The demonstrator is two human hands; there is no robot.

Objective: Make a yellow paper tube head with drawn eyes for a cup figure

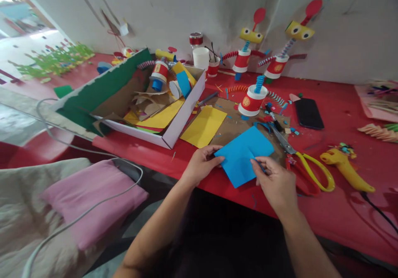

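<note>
A blue sheet of paper lies near the front edge of the red table. My left hand pinches its left edge, fingers closed on the paper. At the sheet's right side, my right hand grips it with thumb and fingers. A yellow sheet lies just behind the blue one, on a brown cardboard piece.
Yellow-handled scissors and a yellow glue gun lie right of my hands. A black phone sits farther back. An open cardboard box with paper scraps stands at the left. Paper-cup figures stand behind. A pink cushion lies lower left.
</note>
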